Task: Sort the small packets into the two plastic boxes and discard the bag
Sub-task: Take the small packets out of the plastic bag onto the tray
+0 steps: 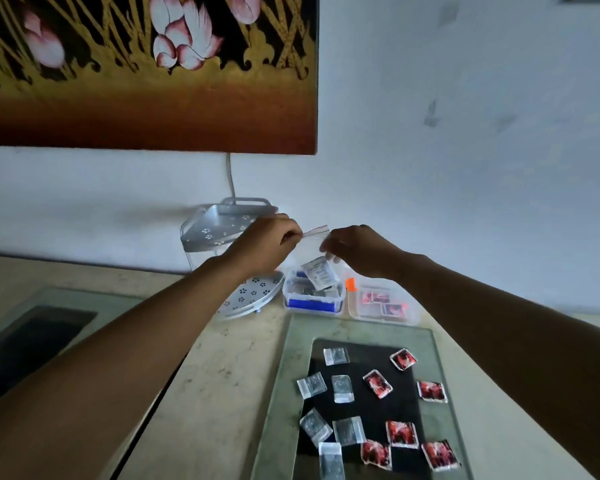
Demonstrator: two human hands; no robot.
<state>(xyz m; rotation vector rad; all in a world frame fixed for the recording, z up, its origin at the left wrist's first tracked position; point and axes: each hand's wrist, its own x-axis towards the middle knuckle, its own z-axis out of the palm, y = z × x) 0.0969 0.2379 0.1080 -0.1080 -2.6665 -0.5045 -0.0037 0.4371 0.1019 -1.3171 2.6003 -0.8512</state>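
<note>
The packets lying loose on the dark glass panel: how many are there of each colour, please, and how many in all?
Clear silver-grey packets: 7
Red printed packets: 6
Total on the glass panel: 13
Not counted: the packets already in the two plastic boxes, and the one in the zip bag that both hands pinch.

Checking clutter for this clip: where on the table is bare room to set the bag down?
Bare stone lies left of the glass panel, below the perforated metal tray. Crowded: the black mat strewn with packets, and the back edge, where the blue-latched box and orange-latched box sit.
</note>
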